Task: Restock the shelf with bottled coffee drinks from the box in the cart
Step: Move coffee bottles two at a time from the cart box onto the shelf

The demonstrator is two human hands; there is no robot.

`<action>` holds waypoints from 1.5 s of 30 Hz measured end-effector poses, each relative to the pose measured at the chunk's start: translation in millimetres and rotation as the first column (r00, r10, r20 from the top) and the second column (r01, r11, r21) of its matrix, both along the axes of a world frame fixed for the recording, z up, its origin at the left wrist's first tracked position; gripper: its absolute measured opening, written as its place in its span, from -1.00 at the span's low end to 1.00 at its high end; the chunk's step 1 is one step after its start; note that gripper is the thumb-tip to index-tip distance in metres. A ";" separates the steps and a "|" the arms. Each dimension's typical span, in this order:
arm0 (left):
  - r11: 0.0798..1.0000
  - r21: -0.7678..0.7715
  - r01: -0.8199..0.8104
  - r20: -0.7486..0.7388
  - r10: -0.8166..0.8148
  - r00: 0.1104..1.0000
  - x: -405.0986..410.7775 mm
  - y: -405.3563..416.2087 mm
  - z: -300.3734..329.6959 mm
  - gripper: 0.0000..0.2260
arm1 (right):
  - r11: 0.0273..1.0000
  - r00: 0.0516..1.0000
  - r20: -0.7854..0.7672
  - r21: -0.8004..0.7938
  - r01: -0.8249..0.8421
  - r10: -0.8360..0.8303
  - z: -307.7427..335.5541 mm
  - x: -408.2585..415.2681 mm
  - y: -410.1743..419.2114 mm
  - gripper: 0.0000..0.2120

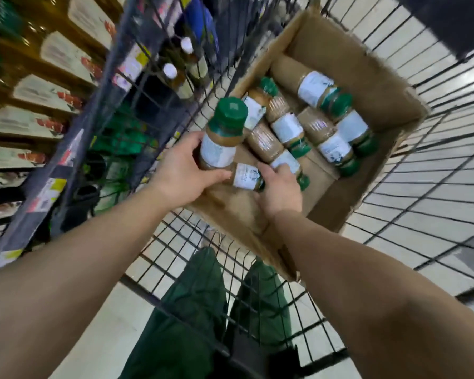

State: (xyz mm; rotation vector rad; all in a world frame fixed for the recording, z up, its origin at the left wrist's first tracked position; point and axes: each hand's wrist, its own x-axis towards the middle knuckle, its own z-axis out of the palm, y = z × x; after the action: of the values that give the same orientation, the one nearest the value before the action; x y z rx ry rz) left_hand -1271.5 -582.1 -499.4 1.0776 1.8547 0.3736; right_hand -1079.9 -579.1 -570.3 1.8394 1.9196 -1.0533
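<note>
- Head view looks down past two bare forearms into a wire cart [257,269], where an open cardboard box [367,77] sits tilted on the mesh.
- Left hand [181,168] is clamped around a bottled coffee drink [222,138], fingers wrapped on the lower body and white label; this bottle stands upright, its green cap [230,112] toward the camera, raised above the box's near-left corner.
- Right hand [279,190] is inside the box just beside the left hand, fingers curled around a second bottle [246,177] that lies on its side. How firmly it grips I cannot tell, as the palm faces away.
- The two hands are close together, the left thumb nearly meeting the label of the lying bottle.
- Beyond the right hand's fingertips, more bottles [288,127] lie on their sides on the box floor, packed against each other, tan drink and white labels showing, green caps mostly pointing toward the right side.
- One further bottle [315,86] lies at the far end of the box, well past both hands.
- Left of the left hand, through the cart's wire side, runs a shelf [47,149] with blurred rows of goods and price tags along the edge.
- Below the forearms, green trousers [192,310] show through the mesh, with a pale tiled floor [422,228] to the right of the right arm.
</note>
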 end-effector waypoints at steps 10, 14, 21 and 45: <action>0.997 -0.027 0.072 0.097 -0.069 0.993 0.1 -1.5 39.6 -0.39 | 0.958 0.930 -0.235 -0.107 0.265 -0.283 87.3 21.8 -13.7 -0.47; 0.987 -0.016 0.162 0.144 -0.159 0.977 -6.2 -6.6 82.8 -0.38 | 0.947 0.900 -0.302 -0.030 0.321 -0.315 158.5 21.8 -19.0 -0.49; 0.989 0.108 0.105 0.203 -0.126 0.971 -31.3 -46.5 173.3 -0.42 | 0.882 0.731 -0.576 0.037 0.470 -0.366 276.8 -4.7 -26.8 -0.60; 0.385 0.550 -0.741 0.337 0.710 0.619 -205.4 -613.9 431.5 -0.44 | 0.858 0.240 -0.884 0.270 -0.438 0.401 545.5 -308.2 -447.6 -0.80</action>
State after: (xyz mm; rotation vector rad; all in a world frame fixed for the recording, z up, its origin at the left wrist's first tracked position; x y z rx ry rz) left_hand -1476.9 -1196.0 -67.9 0.5385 2.1296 1.6822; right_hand -1388.1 -1026.6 -24.8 0.4159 2.6651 -2.1421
